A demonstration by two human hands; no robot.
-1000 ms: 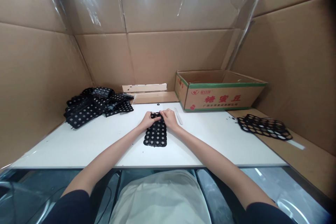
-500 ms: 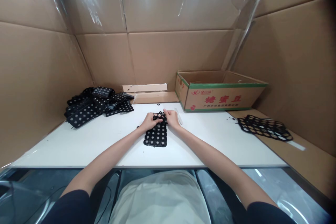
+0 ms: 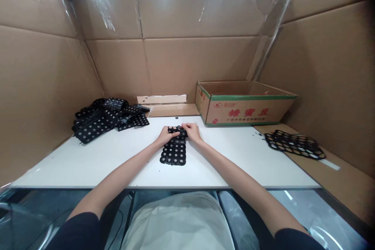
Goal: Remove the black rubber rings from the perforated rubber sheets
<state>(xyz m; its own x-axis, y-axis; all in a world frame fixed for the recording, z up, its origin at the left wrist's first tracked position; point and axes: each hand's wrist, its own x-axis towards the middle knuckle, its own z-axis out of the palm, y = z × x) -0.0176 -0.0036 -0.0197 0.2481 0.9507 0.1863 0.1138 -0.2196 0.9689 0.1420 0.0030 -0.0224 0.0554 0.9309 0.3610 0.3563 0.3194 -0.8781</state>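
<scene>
A black perforated rubber-like sheet (image 3: pixel 174 154) with rows of round holes lies on the white table in front of me. Its far end is raised and bent over between both hands. My left hand (image 3: pixel 166 136) grips the left edge of that far end, thumb stretched across the top. On the opposite side, my right hand (image 3: pixel 191 131) pinches the far right corner with thumb and index finger. A small black ring (image 3: pixel 179 126) shows near the right fingertips; whether it is attached I cannot tell. Another loose black ring (image 3: pixel 176 118) lies just beyond the hands.
To the left is a heap of similar dotted black sheets (image 3: pixel 102 119). An open cardboard carton (image 3: pixel 240 113) with green edging stands back right. Black lattice-like sheets with large holes (image 3: pixel 293 144) lie on cardboard at right. Tall cardboard walls (image 3: pixel 175 58) enclose the table (image 3: pixel 93 168).
The far end of the sheet has been folded further over, hiding the larger open holes that showed between the hands. Both hands stay in nearly the same place.
</scene>
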